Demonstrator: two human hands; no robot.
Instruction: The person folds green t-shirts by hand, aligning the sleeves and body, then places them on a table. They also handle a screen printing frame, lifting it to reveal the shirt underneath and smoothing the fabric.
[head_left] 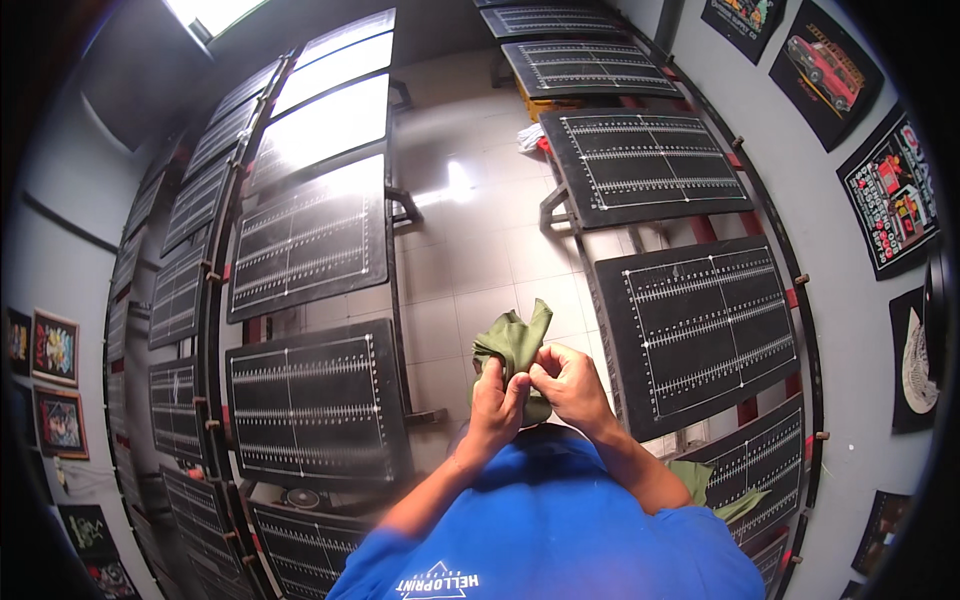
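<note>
A bunched olive-green cloth (515,345) is held up in front of my chest, over the aisle between two rows of boards. My left hand (497,405) grips its left side, with thumb and fingers closed on the folds. On the right, my right hand (572,385) pinches the cloth's edge between thumb and fingers. Part of the cloth hangs below and between the hands. More olive-green fabric (738,505) lies on a board at the lower right, beside my right forearm and partly hidden by it.
Black printing boards (700,330) with white ruled markings line both sides on metal frames. Another such board (315,405) stands at my left. Pale floor tiles (480,260) run between the rows. A yellow object (555,107) sits under the far right boards. Printed pictures hang on the walls.
</note>
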